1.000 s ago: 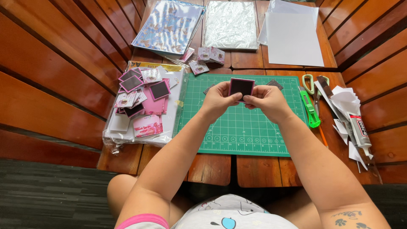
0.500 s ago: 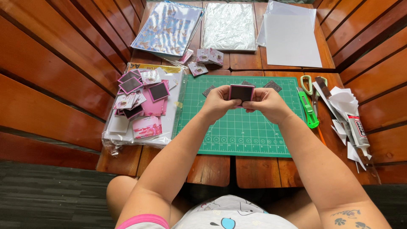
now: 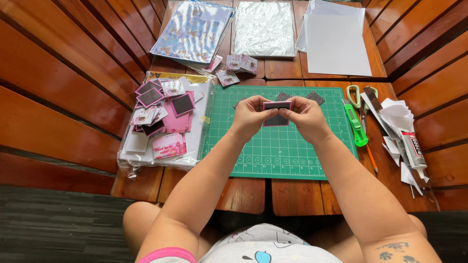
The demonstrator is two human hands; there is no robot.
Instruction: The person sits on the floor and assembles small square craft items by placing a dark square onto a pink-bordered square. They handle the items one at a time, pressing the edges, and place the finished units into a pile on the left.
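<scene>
Both hands hold one small pink-edged square piece with a dark face (image 3: 276,115) above the green cutting mat (image 3: 273,156). My left hand (image 3: 249,117) pinches its left edge and my right hand (image 3: 303,118) pinches its right edge, thumbs on the near side. The piece tilts so its top pink edge faces me. Two or three more dark squares (image 3: 314,97) lie on the mat just beyond my fingers.
A pile of pink and dark squares (image 3: 161,109) sits on a plastic-wrapped pack at the left. A green utility knife (image 3: 355,125), scissors (image 3: 353,93), a glue tube (image 3: 414,150) and paper scraps lie at the right. Shiny sheets (image 3: 194,30) and white paper (image 3: 336,44) lie at the back.
The square piece has tipped from facing me flat to a tilted pose, and both hands have dropped slightly toward the mat.
</scene>
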